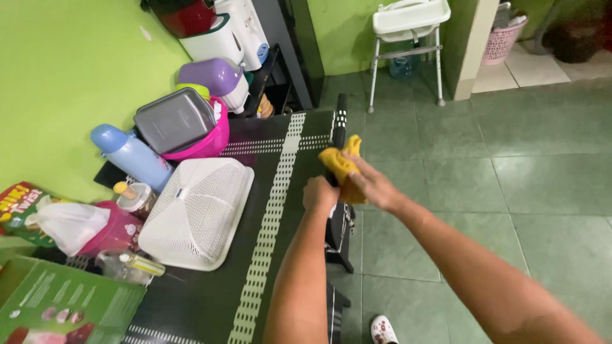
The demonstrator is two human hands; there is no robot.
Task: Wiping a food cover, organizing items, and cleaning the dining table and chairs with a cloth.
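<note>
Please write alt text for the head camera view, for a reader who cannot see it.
Both hands meet at the edge of a black table: the right hand grips a yellow cloth, the left hand is a fist beside it. A white mesh cover, a blue flask and containers line the green wall.

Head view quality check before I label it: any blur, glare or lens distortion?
Head view: evenly lit, daylight brighter at the top right; soft sheen on the black table; the yellow cloth and both hands, left and right, look slightly soft; wide-angle lens bends the floor tile lines and stretches the forearms at the bottom edge.
</note>
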